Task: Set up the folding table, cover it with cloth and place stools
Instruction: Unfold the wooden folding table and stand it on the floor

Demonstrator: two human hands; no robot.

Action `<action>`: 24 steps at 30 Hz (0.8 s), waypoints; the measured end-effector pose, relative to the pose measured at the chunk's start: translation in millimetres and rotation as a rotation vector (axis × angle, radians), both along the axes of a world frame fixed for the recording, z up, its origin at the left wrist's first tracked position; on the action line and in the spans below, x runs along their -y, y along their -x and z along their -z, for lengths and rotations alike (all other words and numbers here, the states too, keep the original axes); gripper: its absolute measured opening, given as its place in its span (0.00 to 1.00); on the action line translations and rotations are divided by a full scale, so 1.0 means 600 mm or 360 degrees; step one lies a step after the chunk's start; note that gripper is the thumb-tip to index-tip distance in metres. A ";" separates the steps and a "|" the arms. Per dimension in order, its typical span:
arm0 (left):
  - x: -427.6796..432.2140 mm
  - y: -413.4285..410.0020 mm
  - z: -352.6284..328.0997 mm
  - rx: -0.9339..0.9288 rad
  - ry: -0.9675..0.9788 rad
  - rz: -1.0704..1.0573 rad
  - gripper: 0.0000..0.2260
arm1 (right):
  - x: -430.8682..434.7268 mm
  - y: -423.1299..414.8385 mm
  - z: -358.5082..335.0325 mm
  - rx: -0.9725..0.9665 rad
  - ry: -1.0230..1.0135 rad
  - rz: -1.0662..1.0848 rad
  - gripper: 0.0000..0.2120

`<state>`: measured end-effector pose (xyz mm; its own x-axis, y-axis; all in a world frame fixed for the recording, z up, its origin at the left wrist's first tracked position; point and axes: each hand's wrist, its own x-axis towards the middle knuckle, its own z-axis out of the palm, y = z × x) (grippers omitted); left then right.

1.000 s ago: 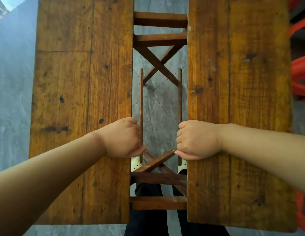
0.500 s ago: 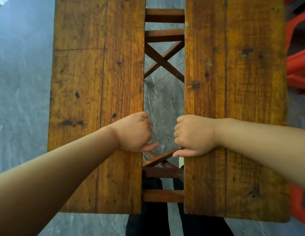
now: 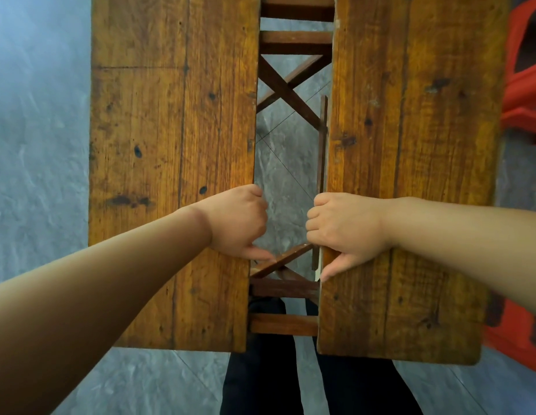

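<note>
The wooden folding table lies below me as two brown plank halves with a gap between them. My left hand [image 3: 235, 221] is curled over the inner edge of the left half [image 3: 171, 145]. In the same way, my right hand [image 3: 344, 232] grips the inner edge of the right half [image 3: 410, 145], thumb pointing down along it. Through the gap I see the dark crossed leg braces [image 3: 286, 91] and rails of the frame. Red plastic stools [image 3: 524, 85] stand at the right edge of the view, partly cut off. No cloth is in view.
Grey stone-pattern floor [image 3: 36, 145] stretches on the left and below the table. My dark trouser legs [image 3: 260, 378] stand at the near end of the table, under the gap.
The gap between the two table halves has narrowed, and my hands have come closer together. The view has shifted so the table sits further right.
</note>
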<state>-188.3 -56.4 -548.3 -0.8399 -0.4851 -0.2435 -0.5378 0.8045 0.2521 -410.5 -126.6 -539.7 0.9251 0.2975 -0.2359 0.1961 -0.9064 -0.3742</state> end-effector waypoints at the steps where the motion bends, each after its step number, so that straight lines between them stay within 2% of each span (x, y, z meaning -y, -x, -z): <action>1: 0.001 -0.001 -0.001 -0.0013 0.0023 0.0001 0.33 | -0.002 -0.001 0.001 0.0009 0.0009 0.0016 0.35; 11: 0.000 -0.009 -0.008 0.0195 0.0026 0.0040 0.29 | -0.007 -0.010 -0.001 -0.0077 0.0125 0.0133 0.29; 15: -0.008 -0.014 -0.022 0.0021 0.0101 -0.0084 0.26 | -0.011 -0.006 -0.009 -0.0023 0.0176 0.0296 0.27; 17: -0.021 -0.021 -0.019 -0.0007 0.0169 -0.0174 0.23 | -0.012 0.001 -0.013 0.0015 0.0215 0.0471 0.26; 19: -0.040 -0.028 -0.019 0.0117 0.0186 -0.0364 0.23 | -0.017 0.014 -0.018 -0.0047 0.0280 0.0719 0.25; 21: -0.062 -0.026 -0.024 0.0263 0.0159 -0.0634 0.27 | -0.034 0.028 -0.026 -0.0091 0.0324 0.1038 0.23; 24: -0.097 -0.005 -0.034 0.0269 0.0041 -0.1077 0.31 | -0.082 0.036 -0.034 -0.0103 0.0293 0.1469 0.25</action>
<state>-185.3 1.8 -527.9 -0.3026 -0.8958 -0.3256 -0.9531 0.2833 0.1064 -432.1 -77.7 -519.3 0.7599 -0.5935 -0.2653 -0.6451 -0.7390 -0.1946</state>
